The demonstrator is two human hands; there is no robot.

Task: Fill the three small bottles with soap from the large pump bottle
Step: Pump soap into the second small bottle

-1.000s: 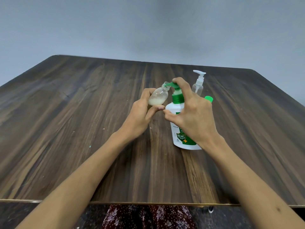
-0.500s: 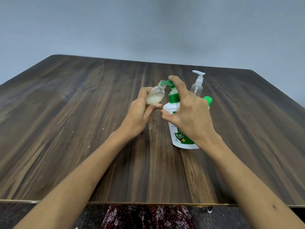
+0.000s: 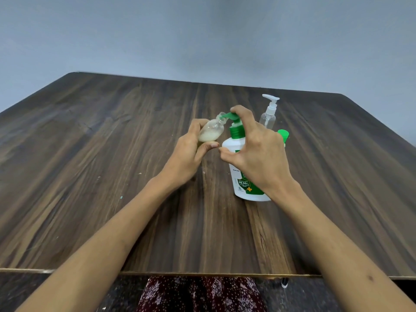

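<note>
Fingers (image 3: pixel 198 128) of the left hand (image 3: pixel 186 156) are wrapped around a small clear plastic bottle (image 3: pixel 211 131), closed on its lower body, thumb tucked beneath. It is held tilted, mouth raised against the green spout (image 3: pixel 227 115), presumably so soap drops straight in rather than down the outside. A shallow layer of milky soap is pooled in the low end, so the fill is judged far from complete.

Right hand (image 3: pixel 258 158) is arched over the large white pump bottle with green collar and label (image 3: pixel 239 174). The index finger is laid on the pump head; the other fingers are loosely curled and the thumb is set near the shoulder, not gripping. The big bottle is left standing on the dark wood-grain bench (image 3: pixel 112 176), likely so downward pressure is taken by the surface.

A second small clear bottle with a white pump top (image 3: pixel 269 113) is parked upright just behind, and a green cap (image 3: pixel 283 134) is seen beside it, mostly hidden by the right hand; whether that is the third bottle cannot be told.

Risk is judged as spout and mouth slipping apart mid-stroke.
</note>
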